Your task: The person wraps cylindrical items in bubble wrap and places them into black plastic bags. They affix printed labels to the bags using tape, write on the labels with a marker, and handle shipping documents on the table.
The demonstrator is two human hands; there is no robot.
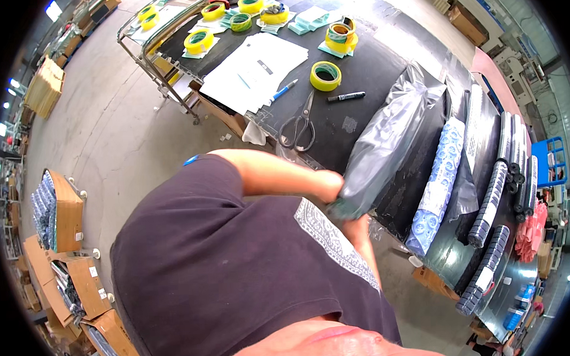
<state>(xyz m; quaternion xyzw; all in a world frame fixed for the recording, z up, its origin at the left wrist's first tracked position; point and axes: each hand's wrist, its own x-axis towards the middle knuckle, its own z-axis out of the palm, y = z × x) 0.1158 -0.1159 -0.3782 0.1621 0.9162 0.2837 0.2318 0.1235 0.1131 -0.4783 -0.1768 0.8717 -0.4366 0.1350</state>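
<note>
A long grey plastic bag [387, 133] lies slanting across the black table, its near end bunched past the table's edge close to my body. At that end my left hand [330, 186] is closed on the bag's left side, slightly blurred. My right hand [357, 227] grips the same end from below; the bag hides most of its fingers. Whatever is inside the bag cannot be made out. Black-handled scissors [298, 128] lie to the left of the bag, with a black marker [346, 97] and a yellow tape roll [325, 76] beyond them.
Right of the bag lie a blue patterned roll [437, 185] and several dark wrapped rolls [488, 203]. White paper sheets [256, 69], a blue pen [284, 91] and more tape rolls [198, 41] cover the table's far left. Cardboard boxes [88, 285] stand on the floor at left.
</note>
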